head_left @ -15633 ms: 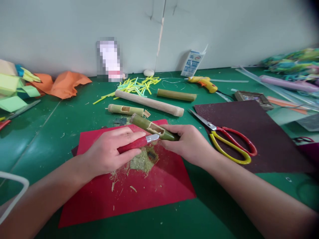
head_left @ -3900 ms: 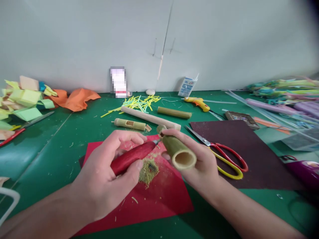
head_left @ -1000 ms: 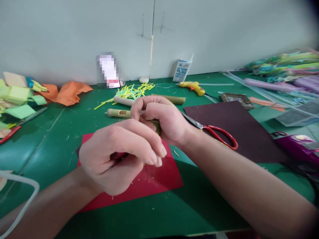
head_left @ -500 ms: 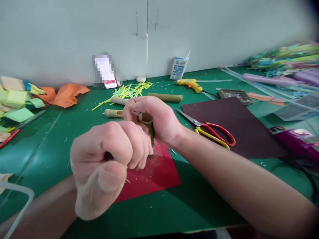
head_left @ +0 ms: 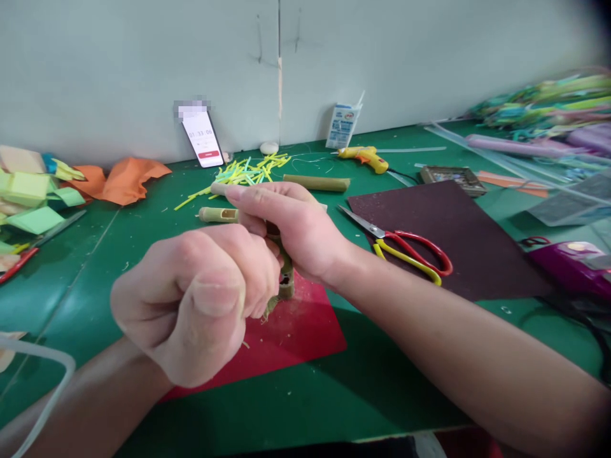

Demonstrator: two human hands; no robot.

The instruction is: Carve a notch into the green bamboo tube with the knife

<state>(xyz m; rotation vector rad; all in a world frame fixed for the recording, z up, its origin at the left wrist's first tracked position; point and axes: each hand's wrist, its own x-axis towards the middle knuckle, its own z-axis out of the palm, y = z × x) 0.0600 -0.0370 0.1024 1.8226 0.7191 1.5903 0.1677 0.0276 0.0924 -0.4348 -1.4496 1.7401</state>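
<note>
My right hand reaches in from the right and is closed around an upright bamboo tube, whose upper part is mostly hidden by the fingers. A ragged opening shows low on the tube, with pale fibres hanging near its foot. My left hand is a fist close to the camera, thumb folded over the fingers, its knuckles beside the tube. Whatever it grips is out of sight. Beneath both hands lies a red mat dusted with shavings. Another bamboo piece with a cut notch rests just behind the hands.
Red-and-yellow-handled scissors lie partly on a dark brown sheet. Farther back are a bamboo length, yellow-green strips, a yellow glue gun, a drink carton and a phone. Folded papers sit left.
My left fist has shifted left and turned a little. My right hand has closed over the tube's top rim, its thumb now stretched leftward; more of the tube's lower end shows.
</note>
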